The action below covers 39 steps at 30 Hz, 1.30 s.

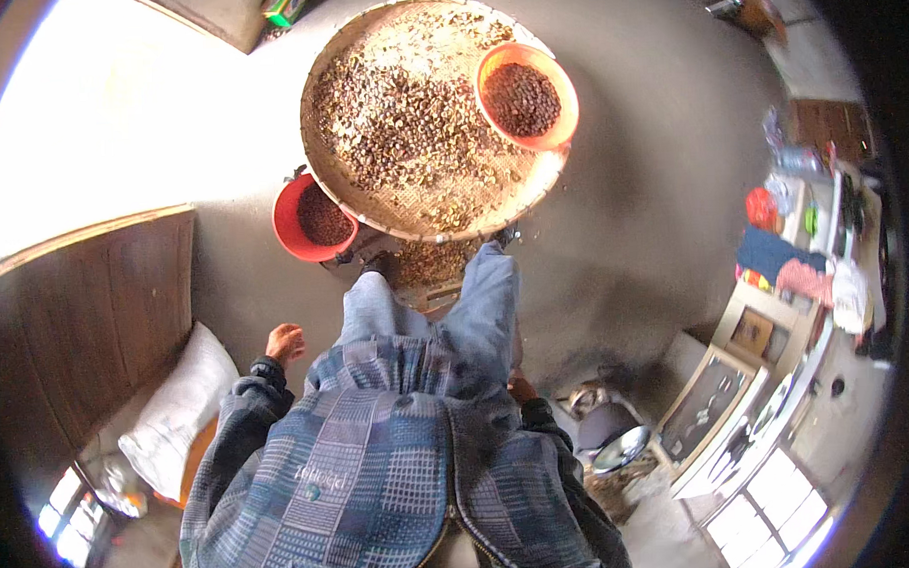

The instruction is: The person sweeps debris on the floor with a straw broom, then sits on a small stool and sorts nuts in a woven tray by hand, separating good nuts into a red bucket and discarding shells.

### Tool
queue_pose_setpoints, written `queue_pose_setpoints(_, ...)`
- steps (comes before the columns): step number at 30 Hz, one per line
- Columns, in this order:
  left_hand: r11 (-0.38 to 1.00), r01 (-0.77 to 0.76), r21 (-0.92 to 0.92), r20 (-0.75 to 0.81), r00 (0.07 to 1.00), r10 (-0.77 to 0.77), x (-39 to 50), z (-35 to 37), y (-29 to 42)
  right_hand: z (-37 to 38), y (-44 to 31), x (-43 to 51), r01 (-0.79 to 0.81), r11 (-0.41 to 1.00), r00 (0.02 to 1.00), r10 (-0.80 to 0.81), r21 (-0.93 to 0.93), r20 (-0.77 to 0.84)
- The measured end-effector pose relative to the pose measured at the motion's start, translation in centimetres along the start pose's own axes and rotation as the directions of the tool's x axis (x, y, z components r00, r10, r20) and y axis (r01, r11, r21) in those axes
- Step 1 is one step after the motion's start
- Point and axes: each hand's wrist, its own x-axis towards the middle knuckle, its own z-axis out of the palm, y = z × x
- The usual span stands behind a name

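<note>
My left hand [285, 344] hangs beside my left hip, fingers loosely curled, with nothing seen in it. At my other hip, my right hand [520, 387] is partly hidden by the jacket and sleeve; its fingers are unclear. Before me stands a large round woven bamboo tray [399, 214], strewn with dark seeds [389, 121] and pale husk pieces. An orange-red plastic bucket [565, 115] of brown seeds [523, 100] rests on the tray's right side. Another red bucket [287, 230], also holding brown seeds [323, 217], stands by the tray's near left edge. Both hands are apart from these.
Seeds or husks [435, 262] lie in a heap between my feet, below the tray. A wooden panel [110, 303] and a stuffed white sack [181, 402] stand left. Right are a cabinet [706, 403], piled cloths [776, 258] and a lidded pot [608, 425] on the concrete floor [633, 225].
</note>
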Motion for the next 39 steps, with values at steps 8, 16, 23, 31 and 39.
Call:
queue_pose_setpoints(8, 0.968, -0.214, 0.134, -0.08, 0.971, 0.226, -5.7, 17.9, 9.5, -32.3, 3.3, 12.3, -0.329, 0.94, 0.78, 0.323, 0.088, -0.536)
queue_pose_setpoints(16, 0.874, -0.348, 0.339, -0.085, 0.914, 0.396, -0.8, 24.8, 14.1, -47.0, -7.0, 26.4, 0.157, 0.946, 0.793, 0.049, 0.282, -0.607)
queue_pose_setpoints(23, 0.639, -0.564, 0.523, -0.22, 0.635, 0.74, 13.6, 25.4, 14.3, -44.3, -12.8, 34.3, 0.27, 0.931, 0.853, -0.113, 0.245, -0.51)
queue_pose_setpoints(31, 0.481, -0.406, 0.777, -0.319, 0.404, 0.857, 20.6, 27.1, 13.0, -39.5, -16.2, 42.2, 0.348, 0.921, 0.89, -0.267, 0.173, -0.371)
queue_pose_setpoints(39, 0.382, -0.564, 0.732, -0.297, 0.24, 0.924, 22.4, 26.3, 11.7, -35.2, -18.0, 45.2, 0.459, 0.884, 0.84, -0.399, 0.089, -0.369)
